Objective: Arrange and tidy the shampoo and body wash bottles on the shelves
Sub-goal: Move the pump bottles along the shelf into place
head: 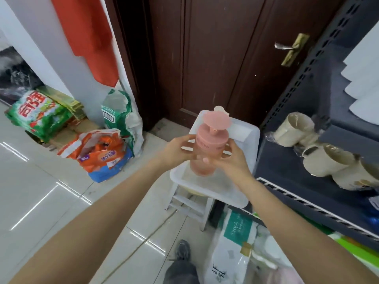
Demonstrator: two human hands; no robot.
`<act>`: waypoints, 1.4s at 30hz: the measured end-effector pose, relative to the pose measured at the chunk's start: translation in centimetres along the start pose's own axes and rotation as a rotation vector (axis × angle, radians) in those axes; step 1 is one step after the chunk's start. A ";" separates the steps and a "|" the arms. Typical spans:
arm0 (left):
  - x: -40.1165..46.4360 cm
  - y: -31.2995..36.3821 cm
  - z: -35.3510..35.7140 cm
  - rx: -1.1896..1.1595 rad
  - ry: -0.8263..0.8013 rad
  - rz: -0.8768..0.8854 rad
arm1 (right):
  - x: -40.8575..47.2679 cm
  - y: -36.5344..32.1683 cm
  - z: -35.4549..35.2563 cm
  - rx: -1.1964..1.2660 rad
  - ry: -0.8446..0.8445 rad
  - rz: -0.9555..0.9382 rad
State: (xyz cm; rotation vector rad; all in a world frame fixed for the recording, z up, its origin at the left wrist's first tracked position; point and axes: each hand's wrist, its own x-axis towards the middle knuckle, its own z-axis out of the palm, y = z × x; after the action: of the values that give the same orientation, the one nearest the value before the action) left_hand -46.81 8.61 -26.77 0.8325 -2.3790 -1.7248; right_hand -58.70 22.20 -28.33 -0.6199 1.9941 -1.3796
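A pink pump bottle (209,144) with a round pink cap is held upright in the middle of the head view, above a white plastic tray (242,138). My left hand (178,150) grips its left side with curled fingers. My right hand (233,160) wraps around its right side, thumb across the front. A dark blue shelf unit (291,160) stands just to the right of the bottle.
The tray rests on a white stool (188,203) before a dark brown door (215,58). Beige mugs (320,158) lie on the shelf behind a white wire rail (307,201). Detergent bags (102,152) sit on the tiled floor at left. White packages (231,249) stand below the shelf.
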 end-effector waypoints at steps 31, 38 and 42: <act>13.1 -9.4 4.9 -0.156 -0.229 -0.272 | 9.8 12.6 1.7 0.017 0.215 0.288; 12.2 -8.9 5.3 0.025 -0.116 -0.235 | 9.4 11.3 1.1 -0.077 0.136 0.295; 11.1 -7.9 4.7 0.214 -0.085 -0.241 | 7.8 10.6 0.5 -0.119 0.115 0.290</act>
State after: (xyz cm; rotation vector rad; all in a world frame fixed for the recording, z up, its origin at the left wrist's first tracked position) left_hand -55.01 5.68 -38.29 1.1398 -2.6506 -1.6322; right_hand -64.02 20.18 -40.23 -0.2915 2.1704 -1.1508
